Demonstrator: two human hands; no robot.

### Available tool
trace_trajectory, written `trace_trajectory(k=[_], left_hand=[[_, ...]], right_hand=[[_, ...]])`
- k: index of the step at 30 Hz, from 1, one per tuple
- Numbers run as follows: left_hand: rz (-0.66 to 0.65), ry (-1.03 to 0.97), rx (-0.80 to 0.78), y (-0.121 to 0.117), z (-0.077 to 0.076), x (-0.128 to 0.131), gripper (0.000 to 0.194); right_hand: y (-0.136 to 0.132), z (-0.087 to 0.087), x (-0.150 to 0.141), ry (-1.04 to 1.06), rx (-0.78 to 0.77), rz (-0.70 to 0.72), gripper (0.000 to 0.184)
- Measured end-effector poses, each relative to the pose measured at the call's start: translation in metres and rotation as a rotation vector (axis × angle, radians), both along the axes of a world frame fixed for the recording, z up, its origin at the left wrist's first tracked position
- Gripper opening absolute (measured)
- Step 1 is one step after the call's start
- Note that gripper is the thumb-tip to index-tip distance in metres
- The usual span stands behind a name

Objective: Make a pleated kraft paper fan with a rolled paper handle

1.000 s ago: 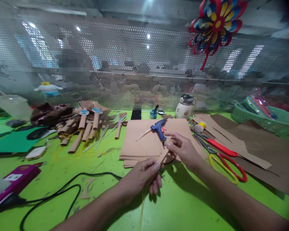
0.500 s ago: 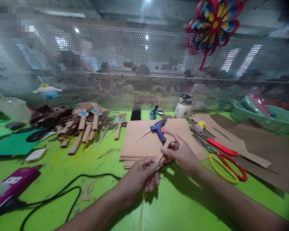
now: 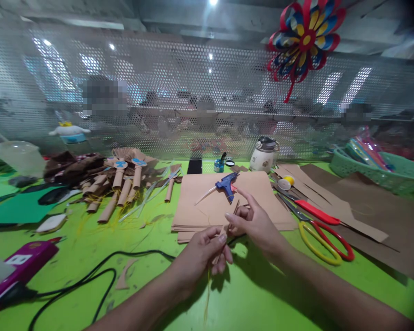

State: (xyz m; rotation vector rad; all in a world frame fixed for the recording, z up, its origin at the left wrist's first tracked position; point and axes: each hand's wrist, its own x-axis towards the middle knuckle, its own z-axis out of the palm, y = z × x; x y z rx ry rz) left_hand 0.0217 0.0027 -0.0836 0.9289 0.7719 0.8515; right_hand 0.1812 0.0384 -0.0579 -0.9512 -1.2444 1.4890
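Kraft-paper piece (image 3: 224, 230), one, small, held between the hands, near edge of paper stack. Left hand (image 3: 210, 248): fingers pinched on it. Right hand (image 3: 253, 223): thumb and fingers closed about its upper end, apparently. Glue gun (image 3: 227, 185), blue, on paper stack (image 3: 193, 197). Scissors (image 3: 315, 234), red-and-yellow handles, right. Table (image 3: 262, 294), green.

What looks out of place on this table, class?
A curved paper scrap lies loose by the black cord, apart from the paper stack. The glue gun lies on its side on that stack, where glue might drip.
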Motion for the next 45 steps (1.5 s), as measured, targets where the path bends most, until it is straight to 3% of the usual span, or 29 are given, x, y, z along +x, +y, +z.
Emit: trace_trajectory(k=[5, 13, 22, 26, 31, 41, 45], left_hand=[[0.023, -0.014, 0.007, 0.001, 0.0, 0.001, 0.023], [0.027, 0.033, 0.017, -0.005, -0.006, 0.007, 0.022], [0.08, 0.009, 0.001, -0.002, -0.005, 0.006, 0.023], [0.073, 0.025, 0.04, -0.004, -0.007, 0.008, 0.022], [0.087, 0.049, 0.09, -0.005, -0.009, 0.011, 0.019], [0.076, 0.024, 0.11, -0.006, -0.015, 0.014, 0.021], [0.126, -0.017, 0.091, -0.005, -0.012, 0.012, 0.023]], right_hand=[[-0.007, -0.011, -0.008, -0.112, 0.109, -0.04, 0.092], [-0.003, -0.011, -0.006, -0.131, 0.131, -0.141, 0.085], [-0.005, -0.005, -0.008, -0.102, 0.071, -0.064, 0.073], [-0.007, -0.011, -0.011, -0.154, 0.124, -0.069, 0.08], [-0.009, -0.017, -0.013, -0.232, 0.185, -0.113, 0.074], [-0.009, -0.024, -0.014, -0.22, 0.205, -0.129, 0.071], [-0.012, -0.019, -0.017, -0.106, 0.167, -0.082, 0.065]])
